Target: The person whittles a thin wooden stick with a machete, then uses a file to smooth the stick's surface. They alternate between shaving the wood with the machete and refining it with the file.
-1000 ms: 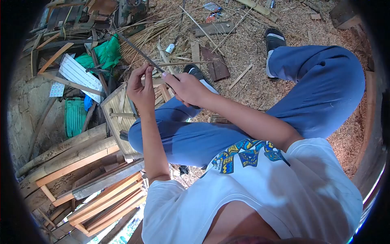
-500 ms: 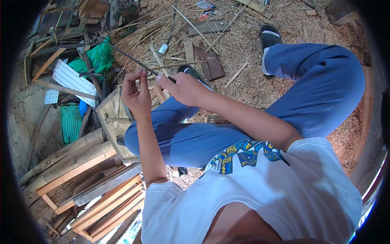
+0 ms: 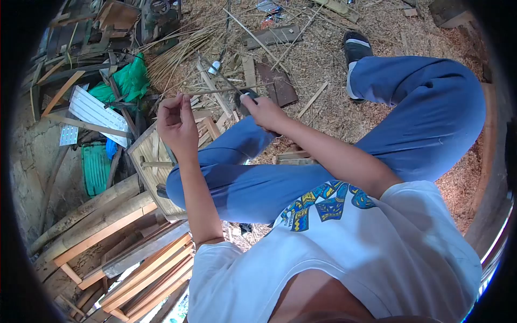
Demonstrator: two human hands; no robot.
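Observation:
In front of my bent legs, my left hand (image 3: 178, 123) pinches the end of a thin stick (image 3: 218, 90) between thumb and fingers. The stick runs out to the right, nearly level. My right hand (image 3: 265, 114) is wrapped round the dark handle of a knife (image 3: 228, 81). Its long narrow blade points up and to the left and crosses the stick close to my right hand. Whether blade and stick touch, I cannot tell.
Thin strips (image 3: 180, 56) lie in a bundle at the upper left, near a green plastic sheet (image 3: 128, 79). A wooden stool (image 3: 148, 156) stands by my knee. Wood frames (image 3: 145, 274) are at the lower left. Shavings and a brown board (image 3: 277, 86) cover the ground ahead.
My right hand has moved right and slightly down, away from my left hand. The blade now points more steeply upward, and more of the stick shows between my hands.

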